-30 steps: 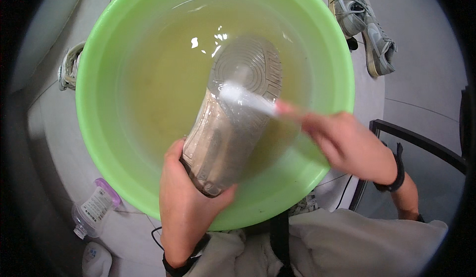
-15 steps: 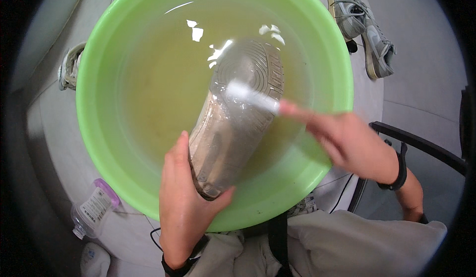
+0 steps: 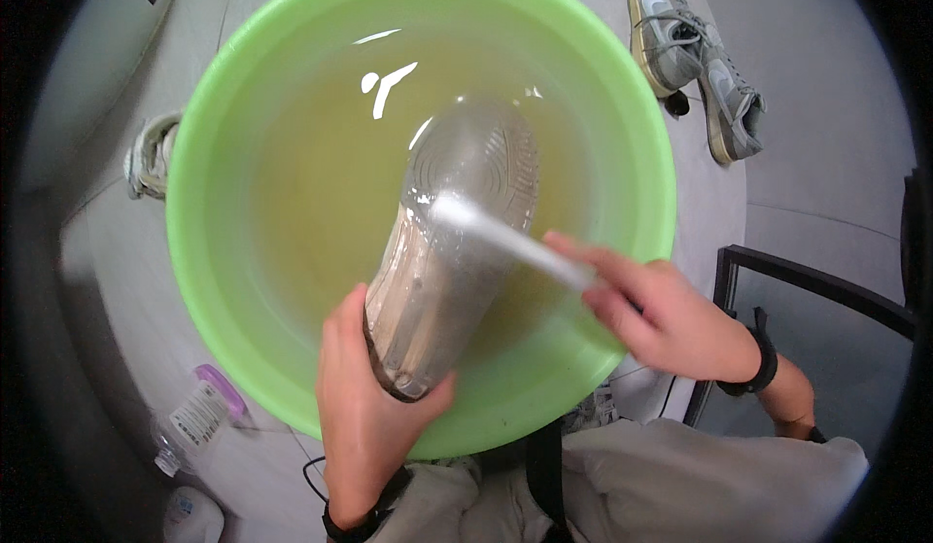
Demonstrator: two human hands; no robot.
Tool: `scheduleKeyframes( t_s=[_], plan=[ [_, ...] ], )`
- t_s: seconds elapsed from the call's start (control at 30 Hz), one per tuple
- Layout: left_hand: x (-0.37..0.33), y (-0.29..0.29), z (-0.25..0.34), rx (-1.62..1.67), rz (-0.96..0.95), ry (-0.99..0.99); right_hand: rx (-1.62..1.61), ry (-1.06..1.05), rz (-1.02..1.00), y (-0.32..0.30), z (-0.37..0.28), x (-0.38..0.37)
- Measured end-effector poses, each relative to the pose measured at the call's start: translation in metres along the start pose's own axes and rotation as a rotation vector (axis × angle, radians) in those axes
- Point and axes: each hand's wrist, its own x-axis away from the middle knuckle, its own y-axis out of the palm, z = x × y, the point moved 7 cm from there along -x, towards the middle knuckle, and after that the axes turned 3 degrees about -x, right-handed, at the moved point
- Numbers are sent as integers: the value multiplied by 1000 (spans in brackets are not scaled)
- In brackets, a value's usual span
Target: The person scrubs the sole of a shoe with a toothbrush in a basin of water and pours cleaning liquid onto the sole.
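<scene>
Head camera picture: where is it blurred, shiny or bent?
Head view: the white brush is smeared, probably by motion; head view: bright glare patches on the water inside the green tub; head view: the far end of the shoe looks hazy under water; head view: fisheye bending, dark corners.

Inside the green basin, a shoe is being held sole up by the left hand at the basin's near rim, its far end being covered by yellowish water. A slim white tool, its head blurred, is being gripped by the right hand above the basin's lower right rim and being laid across the sole. Gray laced sneakers are being supported by the floor right of the basin, a purple-ended clear bottle at its lower left.
</scene>
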Motion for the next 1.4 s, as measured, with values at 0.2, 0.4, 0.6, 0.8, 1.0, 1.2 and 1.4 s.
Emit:
scheduleKeyframes(
  t_s=[0.2, 0.4, 0.6, 0.8, 1.0, 1.2, 1.4],
  plan=[
    [6, -9, -8, 118, -2, -39, -260, 7, 501, -27, 31, -8],
    [18, -7, -4, 231, -104, -77, -386, -48, 594, -39, 29, -31],
    [22, -12, 6, 136, -88, 34, -577, 66, 567, -42, 33, -30],
    [14, -10, -7, 389, -256, -64, -592, -28, 591, -44, 33, -27],
    [-42, 9, -44, 568, -478, -396, -524, -110, 619, -41, 25, -32],
    [-60, 25, -13, 330, -499, -209, -521, -102, 638, -46, 20, -32],
    [-59, 47, 7, 976, -617, -366, -429, -36, 640, -49, 14, -32]
  ],
)
